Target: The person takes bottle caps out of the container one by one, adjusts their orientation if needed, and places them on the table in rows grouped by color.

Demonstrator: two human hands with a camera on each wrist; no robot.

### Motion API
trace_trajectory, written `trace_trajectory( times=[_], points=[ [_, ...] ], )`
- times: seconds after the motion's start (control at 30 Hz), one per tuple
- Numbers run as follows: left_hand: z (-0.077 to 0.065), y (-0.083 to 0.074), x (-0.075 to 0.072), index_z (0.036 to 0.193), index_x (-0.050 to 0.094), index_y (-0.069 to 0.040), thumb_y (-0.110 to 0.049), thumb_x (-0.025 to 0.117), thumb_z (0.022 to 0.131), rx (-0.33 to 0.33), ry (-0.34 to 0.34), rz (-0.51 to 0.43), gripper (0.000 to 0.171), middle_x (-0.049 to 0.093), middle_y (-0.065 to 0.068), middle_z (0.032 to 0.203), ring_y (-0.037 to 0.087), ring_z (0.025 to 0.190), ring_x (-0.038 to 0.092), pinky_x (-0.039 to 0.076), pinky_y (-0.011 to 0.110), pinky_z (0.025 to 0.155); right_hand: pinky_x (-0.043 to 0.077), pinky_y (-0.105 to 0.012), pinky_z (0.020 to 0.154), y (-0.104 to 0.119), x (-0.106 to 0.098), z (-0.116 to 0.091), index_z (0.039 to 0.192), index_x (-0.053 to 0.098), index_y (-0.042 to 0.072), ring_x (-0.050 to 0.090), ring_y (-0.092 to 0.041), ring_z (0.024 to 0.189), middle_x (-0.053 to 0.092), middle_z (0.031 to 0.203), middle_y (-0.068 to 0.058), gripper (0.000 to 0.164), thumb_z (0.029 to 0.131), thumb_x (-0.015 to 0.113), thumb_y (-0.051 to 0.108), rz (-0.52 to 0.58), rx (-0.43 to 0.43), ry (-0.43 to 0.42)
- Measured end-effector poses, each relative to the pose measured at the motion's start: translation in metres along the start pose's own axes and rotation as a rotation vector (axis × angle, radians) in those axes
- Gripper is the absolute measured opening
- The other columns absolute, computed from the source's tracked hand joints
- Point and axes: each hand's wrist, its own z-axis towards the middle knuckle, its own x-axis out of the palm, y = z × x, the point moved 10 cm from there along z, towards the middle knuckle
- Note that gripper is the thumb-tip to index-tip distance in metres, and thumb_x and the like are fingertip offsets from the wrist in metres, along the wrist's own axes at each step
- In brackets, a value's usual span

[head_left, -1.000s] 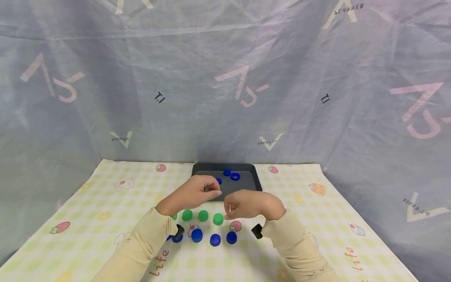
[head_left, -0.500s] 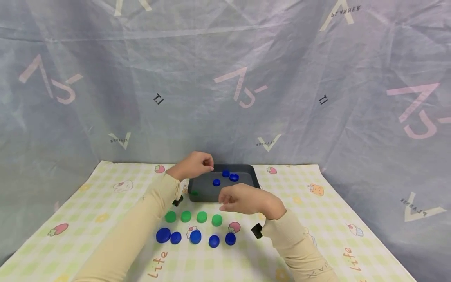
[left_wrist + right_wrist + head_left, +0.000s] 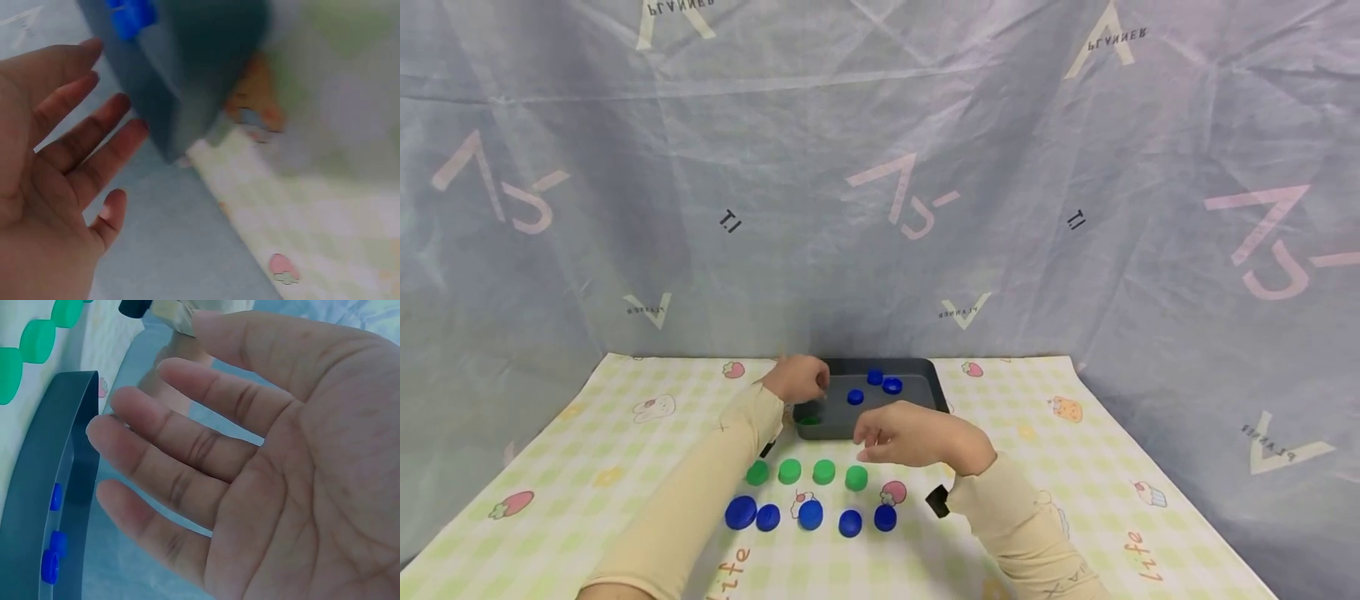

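Observation:
In the head view my left hand (image 3: 797,379) hovers over the left edge of the dark tray (image 3: 930,365). The left wrist view shows its fingers loosely spread with nothing between them. My right hand (image 3: 910,433) is held at the tray's front right corner, and its palm is bare with relaxed fingers in the right wrist view. Inside the tray lie blue bottle caps (image 3: 892,386) and, at the front left corner, a dim green cap (image 3: 808,421). Several green caps (image 3: 823,472) form a row in front of the tray, nearest to my right hand.
Closer to me is a row of several blue caps (image 3: 810,515), the leftmost one larger. A checked, printed cloth (image 3: 587,517) covers the table. Behind it hangs a grey curtain (image 3: 805,275), right at the table's back edge.
My left hand has moved left and away from me, from the tray's front to its left edge, then lowered slightly. The right hand has hardly moved. The head view has tilted up a little.

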Motion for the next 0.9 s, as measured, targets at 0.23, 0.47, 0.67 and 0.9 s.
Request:
trace_trajectory(
  times=[0.23, 0.47, 0.67, 0.9],
  points=[
    [-0.006, 0.01, 0.025, 0.093, 0.077, -0.015, 0.001, 0.067, 0.081, 0.005, 0.051, 0.009, 0.022, 0.071, -0.006, 0.087, 0.019, 0.087, 0.065, 0.034, 0.06, 0.101, 0.051, -0.023, 0.076, -0.001, 0.008, 0.004, 0.112, 0.067, 0.02, 0.06, -0.001, 0.083, 0.064, 0.094, 0.013, 0.016, 0.098, 0.066, 0.027, -0.015, 0.015, 0.026],
    [-0.007, 0.01, 0.034, 0.086, 0.078, -0.018, 0.001, 0.062, 0.081, 0.03, 0.031, 0.029, 0.025, 0.071, -0.009, 0.083, 0.017, 0.086, 0.065, 0.033, 0.062, 0.102, 0.05, -0.023, 0.074, -0.002, 0.01, 0.004, 0.111, 0.067, 0.021, 0.06, -0.002, 0.081, 0.064, 0.092, 0.013, 0.015, 0.097, 0.066, 0.027, -0.005, 0.028, 0.034],
    [-0.01, 0.005, 0.038, 0.077, 0.075, -0.021, -0.008, 0.063, 0.079, 0.018, 0.056, 0.029, 0.018, 0.068, -0.01, 0.075, 0.014, 0.074, 0.061, 0.036, 0.056, 0.093, 0.05, -0.023, 0.073, -0.003, 0.012, 0.004, 0.11, 0.066, 0.022, 0.06, -0.001, 0.08, 0.064, 0.092, 0.013, 0.015, 0.096, 0.067, 0.027, 0.002, 0.044, 0.041],
    [-0.011, 0.002, 0.041, 0.074, 0.073, -0.02, -0.001, 0.062, 0.081, 0.037, 0.051, 0.045, 0.023, 0.064, -0.011, 0.07, 0.013, 0.07, 0.057, 0.036, 0.055, 0.092, 0.05, -0.024, 0.072, -0.006, 0.016, 0.004, 0.11, 0.066, 0.023, 0.061, -0.002, 0.08, 0.065, 0.093, 0.013, 0.016, 0.096, 0.068, 0.029, 0.018, 0.066, 0.063]
  ],
)
